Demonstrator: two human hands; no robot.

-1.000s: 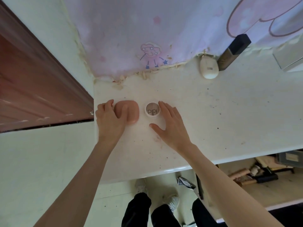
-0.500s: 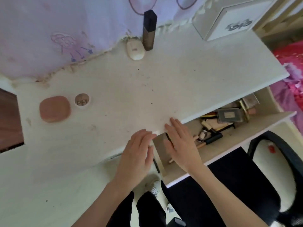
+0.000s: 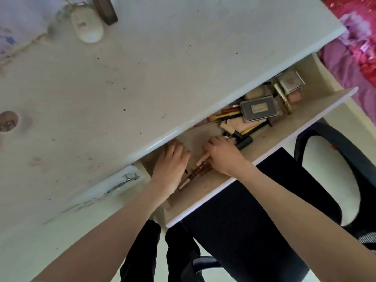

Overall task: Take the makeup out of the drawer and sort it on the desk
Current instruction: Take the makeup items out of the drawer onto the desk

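The drawer [image 3: 266,153] stands pulled out under the white desk [image 3: 142,78]. Both my hands are inside its left part. My right hand [image 3: 222,157] curls round a bundle of thin brown makeup brushes [image 3: 195,174] that lie slanted on the drawer floor. My left hand [image 3: 171,165] rests with relaxed fingers just left of the bundle, its fingertips under the desk edge. Further right in the drawer lie a black tube [image 3: 245,143], a grey palette [image 3: 258,108], pencils [image 3: 230,116] and a square compact [image 3: 290,82].
On the desk are a white oval case [image 3: 87,29], a dark bottle [image 3: 107,13] and a small round jar [image 3: 8,123] at the left edge. A black chair [image 3: 329,159] stands right of the drawer. Pink bedding [image 3: 358,49] lies beyond.
Both hands went from the desk's front edge down into the open drawer. My right hand took hold of the brushes. The view dropped closer to the drawer.
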